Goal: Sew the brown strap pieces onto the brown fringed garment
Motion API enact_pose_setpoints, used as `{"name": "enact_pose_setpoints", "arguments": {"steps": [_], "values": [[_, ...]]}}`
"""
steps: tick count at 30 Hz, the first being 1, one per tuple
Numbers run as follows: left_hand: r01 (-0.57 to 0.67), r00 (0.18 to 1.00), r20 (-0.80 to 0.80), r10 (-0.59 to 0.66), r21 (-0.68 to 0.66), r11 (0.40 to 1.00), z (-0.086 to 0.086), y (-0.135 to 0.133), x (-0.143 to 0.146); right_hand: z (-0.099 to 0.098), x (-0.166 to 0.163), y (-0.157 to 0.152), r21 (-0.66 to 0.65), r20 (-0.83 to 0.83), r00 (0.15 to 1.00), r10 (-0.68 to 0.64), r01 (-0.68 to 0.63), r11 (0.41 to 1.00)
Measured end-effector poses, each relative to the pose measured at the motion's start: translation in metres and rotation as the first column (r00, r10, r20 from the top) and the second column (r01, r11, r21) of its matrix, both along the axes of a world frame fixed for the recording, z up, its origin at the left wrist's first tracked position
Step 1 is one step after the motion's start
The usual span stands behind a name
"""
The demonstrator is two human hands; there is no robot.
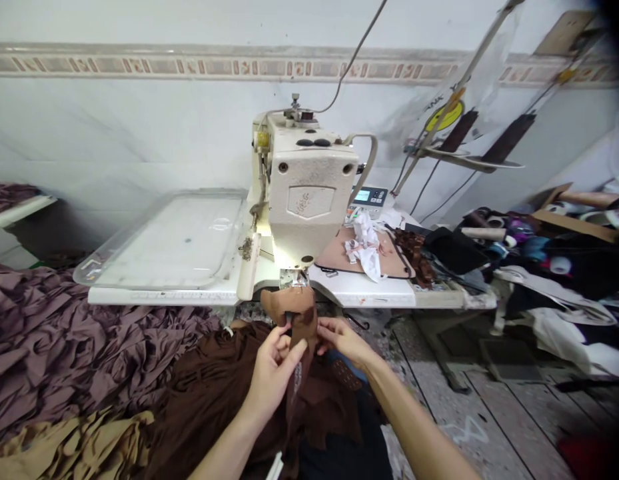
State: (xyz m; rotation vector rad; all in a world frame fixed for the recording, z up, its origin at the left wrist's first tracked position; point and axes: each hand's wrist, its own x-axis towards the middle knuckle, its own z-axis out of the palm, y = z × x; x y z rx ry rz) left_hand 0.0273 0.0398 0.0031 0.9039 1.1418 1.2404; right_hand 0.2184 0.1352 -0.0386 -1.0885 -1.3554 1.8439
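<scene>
A piece of brown fabric point(292, 303) hangs at the front of the sewing machine point(306, 180), its upper end just under the needle area. My left hand point(275, 365) pinches this piece from the left, thumb lying on its front. From the right, my right hand point(342, 341) has its fingertips closed on the piece's edge. A narrow strip of the cloth trails down between both hands. Dark brown fabric point(209, 387) is heaped below them across my lap. Where the cloth meets the needle, details are too small to tell.
A clear plastic lid-like tray point(164, 243) rests on the table's left. White scraps point(366, 247) lie right of the machine, before a control panel point(369, 197). Mauve fabric point(89, 340) and tan fabric point(74, 447) are piled left. Thread cones point(509, 139) stand upper right.
</scene>
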Motion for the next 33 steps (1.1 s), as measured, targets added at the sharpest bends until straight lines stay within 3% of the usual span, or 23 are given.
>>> {"name": "enact_pose_setpoints", "arguments": {"steps": [2,5,8,11,13,14,15,17,19,21,23,26,30,33], "values": [[-0.009,0.994,-0.104,0.018,0.085,0.996,0.002,-0.01,0.007,-0.001,-0.002,-0.005,-0.037,-0.066,0.997,-0.029,0.027,0.999],[0.151,0.927,-0.375,-0.033,0.289,0.945,0.001,-0.026,0.014,-0.002,-0.002,-0.011,-0.106,-0.158,0.977,-0.144,0.129,0.986],[0.451,0.708,-0.706,0.017,0.471,0.758,-0.005,-0.04,0.021,-0.002,-0.001,-0.011,-0.127,-0.137,0.947,-0.29,0.273,0.954],[0.746,0.463,-0.885,0.054,0.422,0.515,-0.012,-0.053,0.029,0.0,0.002,-0.011,-0.099,-0.085,0.942,-0.323,0.315,0.944],[0.812,0.455,-0.89,0.001,0.415,0.409,-0.016,-0.06,0.031,0.005,0.005,-0.014,-0.094,-0.087,0.939,-0.332,0.324,0.941],[0.795,0.507,-0.861,-0.038,0.451,0.405,-0.017,-0.061,0.031,0.008,0.007,-0.017,-0.091,-0.092,0.939,-0.332,0.324,0.942],[0.742,0.583,-0.81,-0.062,0.501,0.446,-0.017,-0.061,0.029,0.012,0.009,-0.02,-0.089,-0.101,0.941,-0.324,0.315,0.945],[0.532,0.736,-0.676,-0.023,0.557,0.637,-0.015,-0.056,0.022,0.02,0.014,-0.028,-0.087,-0.129,0.947,-0.294,0.284,0.955],[0.259,0.813,-0.576,0.082,0.485,0.835,-0.01,-0.046,0.013,0.029,0.017,-0.036,-0.082,-0.164,0.952,-0.257,0.247,0.966],[0.109,0.872,-0.484,0.066,0.324,0.94,-0.004,-0.034,0.005,0.039,0.019,-0.044,-0.075,-0.192,0.956,-0.222,0.212,0.974],[0.167,0.936,-0.334,-0.114,0.135,0.977,0.001,-0.025,0.001,0.048,0.017,-0.049,-0.049,-0.205,0.961,-0.185,0.179,0.983],[0.33,0.933,-0.143,-0.331,-0.03,0.944,0.008,-0.021,0.003,0.06,0.012,-0.053,0.027,-0.187,0.975,-0.121,0.128,0.991],[0.3,0.939,-0.17,-0.299,-0.024,0.954,0.026,-0.022,0.006,0.076,0.004,-0.05,0.094,-0.15,0.986,-0.077,0.092,0.991],[0.24,0.916,-0.354,-0.186,0.113,0.964,0.046,-0.015,0.0,0.089,-0.002,-0.044,0.146,-0.149,0.982,-0.118,0.14,0.979]]}}
